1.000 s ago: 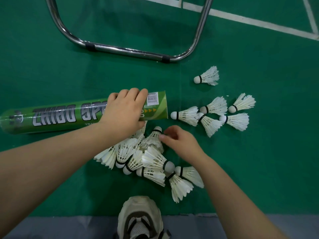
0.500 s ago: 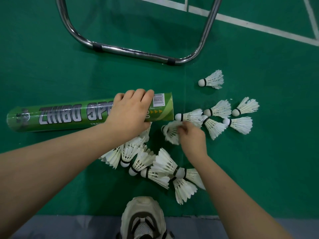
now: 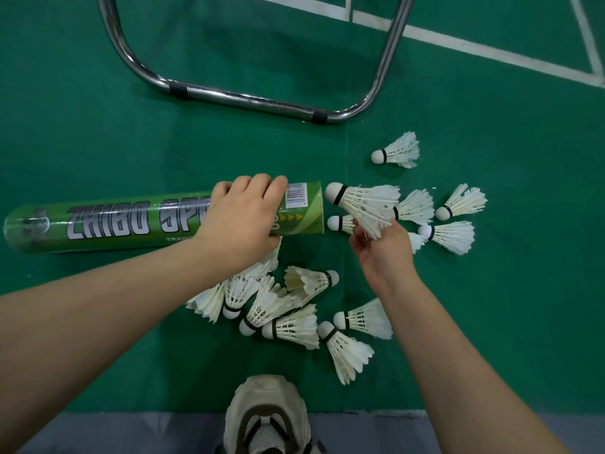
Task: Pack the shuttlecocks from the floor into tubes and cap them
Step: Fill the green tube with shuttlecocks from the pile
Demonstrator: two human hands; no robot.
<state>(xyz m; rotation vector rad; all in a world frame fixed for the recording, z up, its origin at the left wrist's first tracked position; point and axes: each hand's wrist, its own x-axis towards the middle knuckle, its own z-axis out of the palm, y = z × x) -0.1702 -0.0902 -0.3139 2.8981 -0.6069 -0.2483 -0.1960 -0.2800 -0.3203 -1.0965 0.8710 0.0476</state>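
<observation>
A long green shuttlecock tube (image 3: 108, 222) lies sideways on the green floor, its open mouth facing right. My left hand (image 3: 244, 217) grips it near that mouth. My right hand (image 3: 381, 253) pinches the feather skirt of a white shuttlecock (image 3: 361, 201), holding it with its cork tip pointing left, just outside the tube's opening. Several shuttlecocks lie in a pile (image 3: 284, 312) below the tube. Several more lie scattered to the right (image 3: 450, 235), and one lies apart farther up (image 3: 397, 150).
A chrome tubular frame (image 3: 255, 101) stands on the floor beyond the tube. White court lines (image 3: 491, 52) cross the upper right. My beige shoe (image 3: 266, 417) is at the bottom, on a grey strip along the mat's edge.
My right hand picked a shuttlecock out of the pile, lifted it and brought it up and right to the tube's mouth, cork first. My left hand kept its grip on the tube.
</observation>
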